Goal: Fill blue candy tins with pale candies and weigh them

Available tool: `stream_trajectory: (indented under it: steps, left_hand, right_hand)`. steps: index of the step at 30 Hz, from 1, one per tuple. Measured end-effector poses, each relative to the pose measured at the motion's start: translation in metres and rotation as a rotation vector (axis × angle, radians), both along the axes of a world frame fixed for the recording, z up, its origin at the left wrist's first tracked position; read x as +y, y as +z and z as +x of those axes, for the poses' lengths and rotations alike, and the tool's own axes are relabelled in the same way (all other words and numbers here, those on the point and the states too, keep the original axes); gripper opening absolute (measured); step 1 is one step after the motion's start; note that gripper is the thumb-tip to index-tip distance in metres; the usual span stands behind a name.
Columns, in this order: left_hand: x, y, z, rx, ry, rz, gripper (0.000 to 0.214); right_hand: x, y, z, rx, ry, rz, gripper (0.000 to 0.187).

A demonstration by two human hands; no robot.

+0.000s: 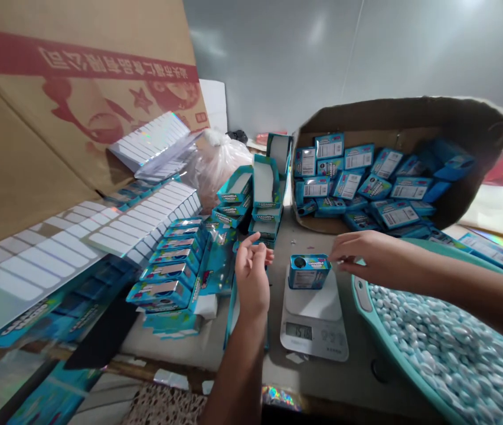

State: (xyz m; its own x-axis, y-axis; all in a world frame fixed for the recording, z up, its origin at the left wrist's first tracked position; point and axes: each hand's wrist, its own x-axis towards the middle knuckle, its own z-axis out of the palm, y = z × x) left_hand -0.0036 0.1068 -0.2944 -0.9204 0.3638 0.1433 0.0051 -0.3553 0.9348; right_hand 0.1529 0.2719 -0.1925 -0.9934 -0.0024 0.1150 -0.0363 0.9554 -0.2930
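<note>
A small blue candy box (309,272) stands upright on the white digital scale (314,330), whose display is lit with digits. My right hand (358,248) hangs just right of the box's upper corner, fingers drawn together; whether something small is between them is hidden. Left of the scale, my left hand (254,271) is raised with its palm turned inward, fingers loosely bent and apart, holding nothing. A teal basin (363,295) full of shiny pale-blue candies (446,336) lies below my right forearm.
An open carton (406,109) at the back right holds many filled blue boxes. Open display trays (264,183) are stacked behind my left hand. A row of blue boxes (169,274), white-and-blue sheets (145,218) and a large carton (78,77) occupy the left.
</note>
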Motion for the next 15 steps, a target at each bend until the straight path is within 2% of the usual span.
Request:
stream_trajectory:
  steps: [4, 9, 11, 15]
  left_hand:
    - [0.002, -0.003, -0.005, -0.007, 0.011, 0.004, 0.039]
    - [0.004, -0.008, -0.011, -0.036, 0.017, -0.017, 0.044]
    - [0.004, -0.009, -0.011, -0.040, 0.017, -0.034, 0.046]
    - [0.004, -0.010, -0.012, -0.072, 0.014, -0.055, 0.050]
  right_hand:
    - [-0.001, 0.007, -0.031, -0.035, 0.170, -0.054, 0.019]
    - [-0.001, 0.002, -0.052, -0.009, 0.252, -0.148, 0.022]
    - [-0.004, -0.005, -0.054, -0.008, 0.244, -0.104, 0.031]
    - [-0.006, -0.012, -0.040, 0.022, 0.149, 0.105, 0.039]
